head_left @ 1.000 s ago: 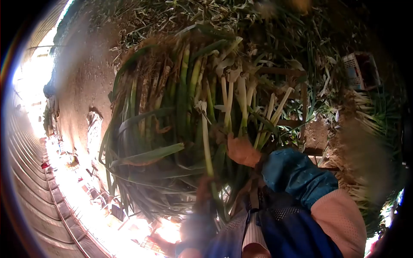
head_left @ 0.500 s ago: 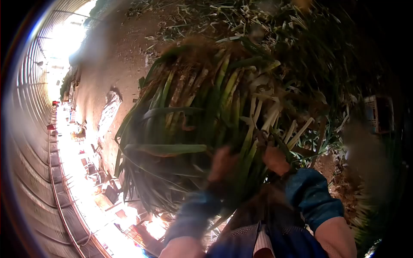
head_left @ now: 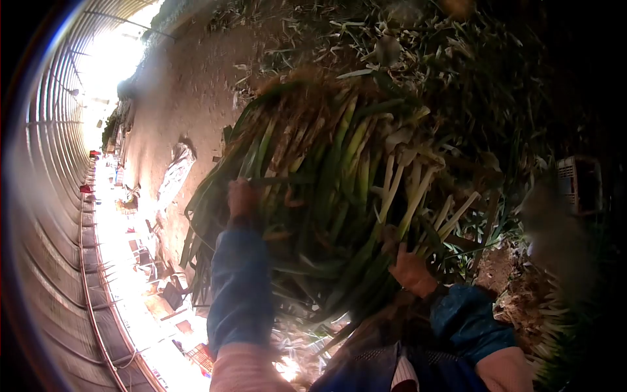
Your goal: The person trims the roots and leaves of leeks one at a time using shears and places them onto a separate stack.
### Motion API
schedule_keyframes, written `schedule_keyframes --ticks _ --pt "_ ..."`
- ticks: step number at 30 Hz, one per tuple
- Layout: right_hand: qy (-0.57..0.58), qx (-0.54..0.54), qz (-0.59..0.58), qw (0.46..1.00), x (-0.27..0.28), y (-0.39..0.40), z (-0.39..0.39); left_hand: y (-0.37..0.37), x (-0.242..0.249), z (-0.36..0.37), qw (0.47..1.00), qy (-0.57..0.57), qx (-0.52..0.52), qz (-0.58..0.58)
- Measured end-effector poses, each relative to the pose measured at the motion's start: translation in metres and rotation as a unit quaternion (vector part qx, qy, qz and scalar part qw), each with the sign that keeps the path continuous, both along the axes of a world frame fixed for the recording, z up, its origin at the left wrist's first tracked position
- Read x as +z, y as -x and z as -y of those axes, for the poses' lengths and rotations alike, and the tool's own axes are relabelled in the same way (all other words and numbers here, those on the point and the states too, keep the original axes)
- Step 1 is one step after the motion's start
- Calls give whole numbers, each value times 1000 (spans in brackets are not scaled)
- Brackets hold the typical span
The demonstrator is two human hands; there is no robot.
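A large heap of long green leafy stalks with pale stems and brown roots fills the middle of the view. My left hand is at the heap's left side, against the leaves; its fingers are blurred and partly lost in the foliage. Lower right of the heap, my right hand has its fingers closed around green stalks near some pale stems. Blue sleeves cover both forearms.
Brown ground lies at the upper left, with a crumpled pale sheet on it. Loose leaves are strewn at the top and right. A crate stands at the far right. A ribbed wall curves along the left.
My left hand has moved from the heap's lower middle to its left side, up and leftward. My right hand is slightly lower and still at the stalks. The view has shifted a little.
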State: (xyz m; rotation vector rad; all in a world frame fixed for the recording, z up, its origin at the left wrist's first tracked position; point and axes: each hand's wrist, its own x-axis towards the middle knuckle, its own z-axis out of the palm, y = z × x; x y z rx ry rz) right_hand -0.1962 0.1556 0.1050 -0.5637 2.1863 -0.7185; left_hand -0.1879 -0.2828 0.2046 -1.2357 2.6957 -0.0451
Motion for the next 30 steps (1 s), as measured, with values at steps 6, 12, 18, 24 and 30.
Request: schedule_keyframes --ticks 6,12,18,24,30 --pt "13 28 11 999 14 -7 1 -52 -30 -56 988 100 -116 -17" --pt "91 34 -7 995 52 -6 21 -66 -31 -160 981 -60 -171 -62" --pt "128 115 -15 985 97 -7 45 -136 -113 -233 866 -440 -164 -173" --pt "86 110 -44 989 42 -18 34 -87 -63 -228 906 -154 -347 -187" --pt "74 84 -45 993 40 -7 37 -9 -43 -90 935 228 -247 -111"
